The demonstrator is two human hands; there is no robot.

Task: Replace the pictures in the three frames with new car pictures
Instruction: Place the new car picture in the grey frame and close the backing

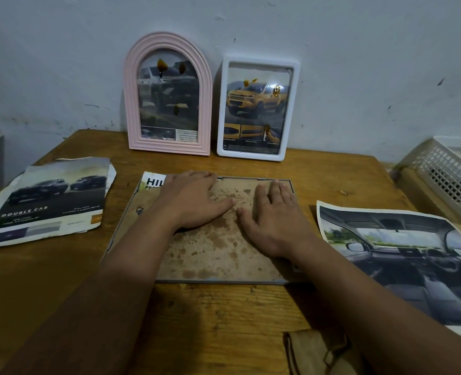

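1. Nearest, below both wrists: a brown cloth (pixel 315 353) lies on the wooden table (pixel 224 315), at the bottom edge of the view
2. Thin-edged frame (pixel 196 280) lies face down on the table under both hands; its stained brown backing board (pixel 218 255) faces up
3. Left hand (pixel 194 201): flat on the backing board, fingers straight and close together, holding nothing, fingertips at the frame's far edge
4. Right hand (pixel 272 215): flat on the board too, fingers straight and slightly spread, holding nothing; thumb tip nearly touches the left thumb tip
5. A printed sheet (pixel 150 185) sticks out at the frame's far-left corner, just left of the left fingers, partly covered by that hand; how it sits in the frame, cannot tell
6. Well right of the right fingers: car-interior picture (pixel 402 255) lying flat
7. Well left of the left fingers: double-cab picture (pixel 53 201), flat, edges curled
8. Beyond the right fingers, far right: white lattice basket (pixel 445 177)
9. Past the fingertips, leaning on the wall (pixel 359 63): pink arched frame (pixel 205 104) with a dark truck picture, beyond the left fingers; white rectangular frame (pixel 294 109) with a yellow truck picture, beyond the right fingers; both upright, side by side, close together
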